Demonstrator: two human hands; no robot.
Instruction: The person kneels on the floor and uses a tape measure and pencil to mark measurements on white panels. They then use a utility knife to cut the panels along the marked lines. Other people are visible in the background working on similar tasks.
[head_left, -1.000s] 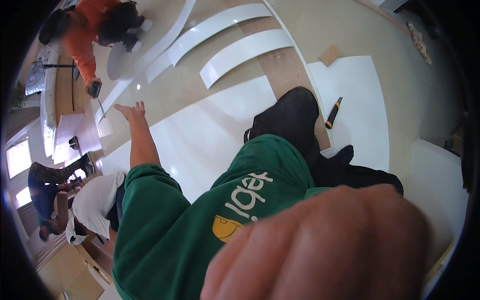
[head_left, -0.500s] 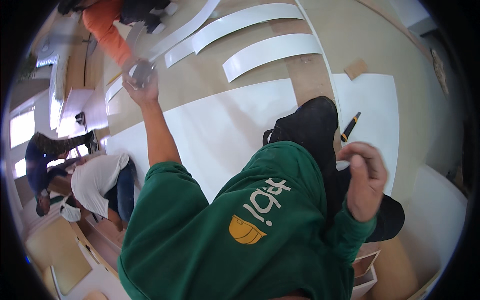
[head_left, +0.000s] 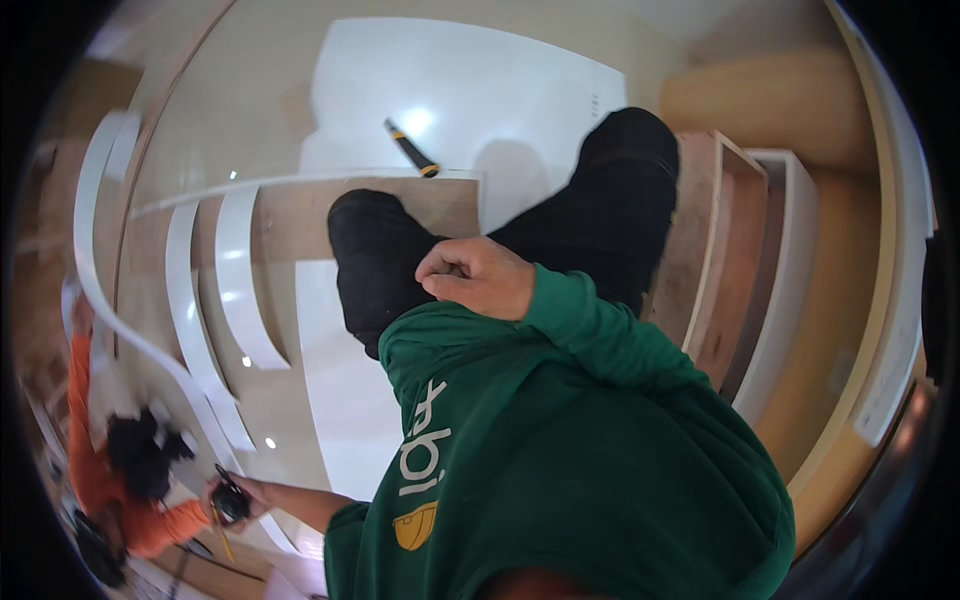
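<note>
At the lower left, my left hand [head_left: 257, 493] is stretched out and closed on a dark rounded object [head_left: 231, 500] whose kind I cannot make out. A co-worker's hand [head_left: 211, 497] touches the same object from the other side. My right hand [head_left: 480, 278] is over my lap with its fingers curled in and the thumb close to them; nothing shows in it. Beyond my knees a black and yellow utility knife [head_left: 411, 148] lies on a white sheet [head_left: 430, 70], apart from both hands.
Curved white strips [head_left: 235, 270] lie on the floor to the left, near a kneeling co-worker in an orange sleeve [head_left: 165, 525]. Another white sheet [head_left: 345, 380] is beside my left leg. Open wooden boxes [head_left: 735, 250] stand close on my right.
My view has turned to the right, bringing the wooden boxes in. My left hand and the co-worker's hand still meet at the object. My right hand has come in over my lap, its fingers more curled.
</note>
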